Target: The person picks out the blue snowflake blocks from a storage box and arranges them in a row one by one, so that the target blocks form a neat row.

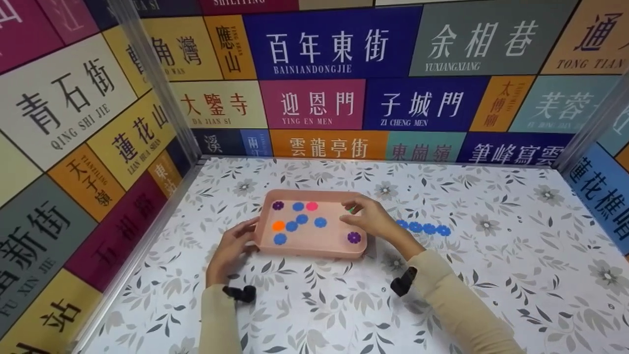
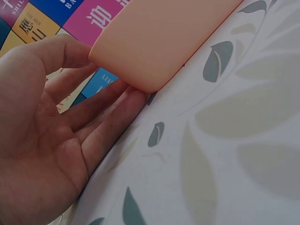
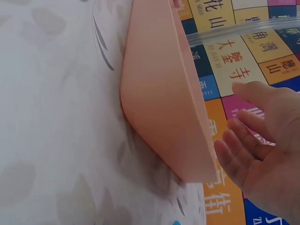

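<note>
A shallow pink tray (image 1: 314, 252) sits on the table with flower-shaped plastic discs spread inside. Several are blue (image 1: 320, 222); two are purple (image 1: 354, 237), one is orange (image 1: 278, 225) and one is pink (image 1: 312, 206). At the tray's left end, my left hand (image 1: 233, 250) touches the outer wall with extended fingers; the left wrist view shows its fingertips (image 2: 138, 96) at the tray's corner. My right hand (image 1: 371, 216) is over the tray's right end, fingers loosely bent and apart. Below its fingertips a green disc (image 1: 350, 209) shows, mostly hidden. The right wrist view shows nothing between those fingers.
Right of the tray, several blue discs (image 1: 429, 228) lie in a row on the table, partly behind my right forearm. A floral white cloth (image 1: 314, 305) covers the tabletop. Panels with large printed characters (image 1: 334, 42) stand along the back and sides.
</note>
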Action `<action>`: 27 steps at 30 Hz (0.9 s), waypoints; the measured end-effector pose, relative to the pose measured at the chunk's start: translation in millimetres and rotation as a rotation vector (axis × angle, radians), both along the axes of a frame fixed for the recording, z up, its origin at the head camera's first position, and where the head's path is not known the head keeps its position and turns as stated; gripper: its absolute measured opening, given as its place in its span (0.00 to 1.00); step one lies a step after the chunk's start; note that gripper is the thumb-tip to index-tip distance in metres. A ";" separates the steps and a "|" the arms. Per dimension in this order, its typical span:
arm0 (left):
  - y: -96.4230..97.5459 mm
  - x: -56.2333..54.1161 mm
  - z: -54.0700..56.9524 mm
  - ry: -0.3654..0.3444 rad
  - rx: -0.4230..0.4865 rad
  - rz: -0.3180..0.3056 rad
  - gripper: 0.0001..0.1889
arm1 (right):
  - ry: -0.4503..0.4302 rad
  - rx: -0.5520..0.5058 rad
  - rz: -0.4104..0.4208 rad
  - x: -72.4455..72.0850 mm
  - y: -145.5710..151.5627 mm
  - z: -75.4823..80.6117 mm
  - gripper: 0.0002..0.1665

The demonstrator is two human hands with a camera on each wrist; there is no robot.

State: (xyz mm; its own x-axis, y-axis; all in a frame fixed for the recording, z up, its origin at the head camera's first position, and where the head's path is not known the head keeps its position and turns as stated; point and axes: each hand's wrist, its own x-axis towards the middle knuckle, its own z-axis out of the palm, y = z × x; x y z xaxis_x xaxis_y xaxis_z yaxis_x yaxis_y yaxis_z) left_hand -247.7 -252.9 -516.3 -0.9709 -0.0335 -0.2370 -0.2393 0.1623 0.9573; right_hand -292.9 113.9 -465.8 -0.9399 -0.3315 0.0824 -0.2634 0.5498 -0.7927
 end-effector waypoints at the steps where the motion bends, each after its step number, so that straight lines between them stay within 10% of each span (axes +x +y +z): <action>1: 0.1 -0.2 0.2 0.003 0.002 -0.001 0.25 | -0.006 0.006 0.001 -1.4 -3.1 -1.1 0.25; 16: 0.9 0.0 -2.4 0.051 0.018 0.010 0.26 | -0.149 -0.068 0.036 -11.8 -40.4 -12.5 0.30; 27: 0.1 -0.1 -1.3 0.013 0.007 0.004 0.25 | -0.248 -0.051 -0.104 -16.5 -55.9 -23.9 0.30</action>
